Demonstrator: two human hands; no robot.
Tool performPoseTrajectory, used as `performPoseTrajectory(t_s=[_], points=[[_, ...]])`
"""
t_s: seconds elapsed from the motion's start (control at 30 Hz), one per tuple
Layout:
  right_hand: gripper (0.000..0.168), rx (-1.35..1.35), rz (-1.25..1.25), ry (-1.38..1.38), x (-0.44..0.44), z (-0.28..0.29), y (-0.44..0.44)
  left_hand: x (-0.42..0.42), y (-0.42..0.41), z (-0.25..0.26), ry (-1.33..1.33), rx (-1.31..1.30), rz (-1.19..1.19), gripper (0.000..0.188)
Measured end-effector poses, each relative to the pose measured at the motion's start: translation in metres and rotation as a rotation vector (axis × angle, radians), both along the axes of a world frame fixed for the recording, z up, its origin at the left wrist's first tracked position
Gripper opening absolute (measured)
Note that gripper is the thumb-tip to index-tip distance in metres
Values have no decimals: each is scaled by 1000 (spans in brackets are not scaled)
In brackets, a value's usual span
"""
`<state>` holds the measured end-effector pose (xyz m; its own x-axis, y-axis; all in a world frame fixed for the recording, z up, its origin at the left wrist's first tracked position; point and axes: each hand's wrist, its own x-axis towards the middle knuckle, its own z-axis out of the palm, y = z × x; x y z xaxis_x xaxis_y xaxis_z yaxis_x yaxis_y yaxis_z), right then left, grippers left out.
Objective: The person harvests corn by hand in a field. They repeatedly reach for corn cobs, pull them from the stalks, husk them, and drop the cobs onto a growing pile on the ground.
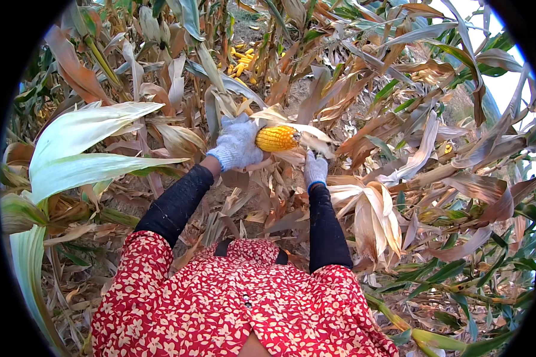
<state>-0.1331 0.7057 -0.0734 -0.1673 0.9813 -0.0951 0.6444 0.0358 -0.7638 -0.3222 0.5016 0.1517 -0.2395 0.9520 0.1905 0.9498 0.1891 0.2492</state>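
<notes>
My left hand (237, 139), in a white knit glove, grips an ear of corn at its base end. The yellow kernels of the ear (277, 138) are bare and its tip points right. Pale dry husk leaves (310, 130) spread out behind and beyond the tip. My right hand (316, 168), also gloved, is just below and right of the tip, its fingers closed at a blurred strip of husk (319, 146). A small dark spot shows at those fingers; what it is I cannot tell.
Dry cornstalks and leaves (366, 129) crowd both sides. Several husked yellow ears (242, 60) lie on the ground ahead. An opened, pale husk (373, 214) hangs right of my right forearm. Large pale husk leaves (85, 147) stick out at left.
</notes>
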Motion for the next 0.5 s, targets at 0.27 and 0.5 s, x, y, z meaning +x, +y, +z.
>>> performPoseTrajectory(t_s=[0.27, 0.5], points=[[32, 807, 418, 247, 5, 206, -161, -10, 20, -31, 211, -169, -55, 46], [46, 518, 836, -743, -17, 193, -102, -1, 22, -30, 270, -161, -172, 50]])
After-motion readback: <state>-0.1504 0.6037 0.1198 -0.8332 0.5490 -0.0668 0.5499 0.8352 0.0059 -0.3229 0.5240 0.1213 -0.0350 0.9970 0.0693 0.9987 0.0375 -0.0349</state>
